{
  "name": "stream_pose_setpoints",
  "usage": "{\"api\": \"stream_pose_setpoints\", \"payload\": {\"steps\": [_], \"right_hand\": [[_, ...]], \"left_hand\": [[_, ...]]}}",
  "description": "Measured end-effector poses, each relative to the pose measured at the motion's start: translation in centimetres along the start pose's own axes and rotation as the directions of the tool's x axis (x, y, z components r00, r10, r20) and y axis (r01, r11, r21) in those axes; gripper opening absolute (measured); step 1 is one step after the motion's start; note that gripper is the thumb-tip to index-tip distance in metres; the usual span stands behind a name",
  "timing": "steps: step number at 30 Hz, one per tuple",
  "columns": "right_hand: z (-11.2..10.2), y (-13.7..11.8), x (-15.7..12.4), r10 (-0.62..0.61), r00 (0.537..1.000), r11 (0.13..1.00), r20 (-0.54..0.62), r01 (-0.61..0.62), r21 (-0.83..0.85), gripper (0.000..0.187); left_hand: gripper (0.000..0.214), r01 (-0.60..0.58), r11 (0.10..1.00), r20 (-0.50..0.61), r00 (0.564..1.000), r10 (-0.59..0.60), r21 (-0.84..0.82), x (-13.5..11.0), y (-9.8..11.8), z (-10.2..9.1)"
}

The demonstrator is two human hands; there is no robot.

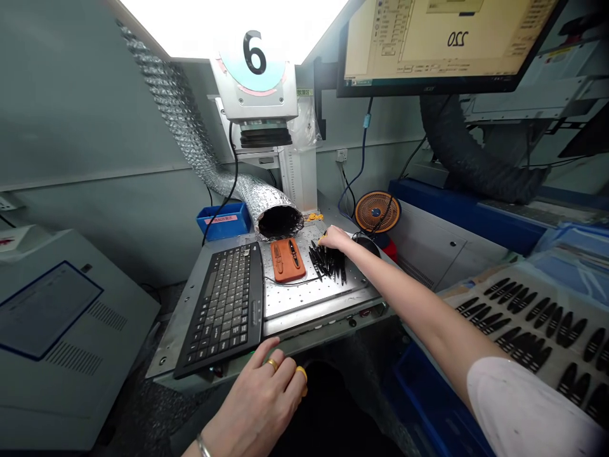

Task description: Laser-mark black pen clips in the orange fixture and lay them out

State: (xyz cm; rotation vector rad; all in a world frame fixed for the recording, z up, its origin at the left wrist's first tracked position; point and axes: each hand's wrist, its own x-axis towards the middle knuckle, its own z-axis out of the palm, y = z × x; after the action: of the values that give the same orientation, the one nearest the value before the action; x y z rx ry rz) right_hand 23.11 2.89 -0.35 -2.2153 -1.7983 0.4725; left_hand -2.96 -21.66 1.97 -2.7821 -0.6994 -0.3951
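Observation:
My right hand (336,239) reaches to the far side of a pile of slim black pointed pieces (328,261) on the perforated metal plate (290,298). Its fingers are bent together at the pile, with yellow at a fingertip; what they pinch is hidden. Left of the pile lies an orange-brown fixture block (288,271) with two slim recesses. One black piece (294,254) sits in the right recess; the left recess shows bare. My left hand (266,397) hovers before the table's front edge, near the keyboard (228,298), fingers loosely bent and apart, with yellow on one finger.
A machine head (257,95) marked 6 hangs above the plate. Behind are a silver duct (278,212), a blue bin (223,221) and an orange fan (378,212). Rows of black pieces (523,324) lie on a sheet at right. A monitor (442,44) hangs above.

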Motion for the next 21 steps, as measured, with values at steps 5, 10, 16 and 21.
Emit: {"api": "stream_pose_setpoints", "payload": {"steps": [5,10,16,21], "right_hand": [[0.3,0.2,-0.4,-0.022,0.999,0.997,-0.024,0.021,-0.078,0.045],[1.1,-0.7,-0.9,0.009,0.999,0.992,-0.053,-0.015,-0.122,0.051],[0.5,-0.7,-0.5,0.02,0.999,1.0,-0.026,-0.019,0.024,0.035],[0.2,-0.1,-0.2,0.074,0.997,0.935,0.028,-0.079,0.347,0.022]], "left_hand": [[0.014,-0.007,1.0,-0.014,1.0,0.008,0.015,0.0,0.1,0.2],[0.015,-0.009,0.999,-0.028,1.0,0.01,0.03,0.4,0.1,-0.1],[0.016,-0.003,1.0,-0.02,1.0,0.004,0.026,0.3,0.2,-0.2],[0.015,-0.006,1.0,-0.026,1.0,0.007,0.022,0.3,0.2,0.0]]}}
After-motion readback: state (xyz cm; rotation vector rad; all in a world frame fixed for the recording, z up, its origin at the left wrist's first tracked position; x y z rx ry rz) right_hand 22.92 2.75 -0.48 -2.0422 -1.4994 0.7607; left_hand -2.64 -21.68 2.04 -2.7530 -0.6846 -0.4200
